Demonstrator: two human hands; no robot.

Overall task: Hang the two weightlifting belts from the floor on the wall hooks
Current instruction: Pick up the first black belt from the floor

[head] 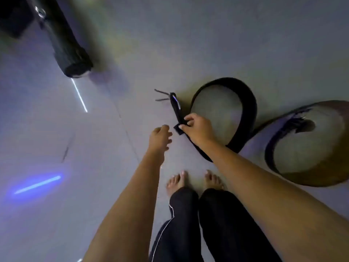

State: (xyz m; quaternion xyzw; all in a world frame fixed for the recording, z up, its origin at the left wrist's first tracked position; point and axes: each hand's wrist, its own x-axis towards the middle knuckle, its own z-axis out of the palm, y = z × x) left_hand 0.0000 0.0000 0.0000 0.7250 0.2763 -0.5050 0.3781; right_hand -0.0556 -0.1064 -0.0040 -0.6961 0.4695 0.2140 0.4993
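A black weightlifting belt (247, 103) stands on edge in a loop on the grey tiled floor, its buckle end (175, 103) with two thin prongs pointing left. My right hand (196, 127) pinches the strap just below the buckle. A brown belt (321, 178) with a dark inner edge and a strap lies curled to the right, touching the black one. My left hand (160, 137) hovers just left of the strap end, fingers apart, holding nothing. No wall hooks are in view.
A black cylindrical equipment leg (73, 55) slants down onto the floor at the upper left. My bare feet (194, 181) and dark trousers stand just below the hands. Light strips reflect on the tiles at the left.
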